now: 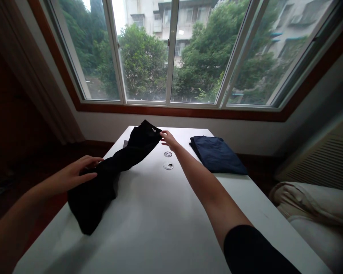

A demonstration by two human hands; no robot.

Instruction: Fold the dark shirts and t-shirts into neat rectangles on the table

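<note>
A black garment (128,154), twisted and bunched, stretches diagonally across the left part of the white table (160,217). Its exact kind is hard to make out. My right hand (169,139) reaches to the far end and pinches a corner of the garment's edge, with the other fingers apart. At the near end, my left hand (81,171) has its thumb lying over the black cloth and its fingers on the far side, partly hidden. Below my left hand the cloth droops close to the table's left edge. Grey material shows beside the garment.
Folded dark blue cloth (217,154) lies at the table's far right. Two small round fittings (168,165) are set in the tabletop near the middle. Beyond the table stands a wall with a wide window (171,68). Pale bedding or upholstery (317,205) sits to the right.
</note>
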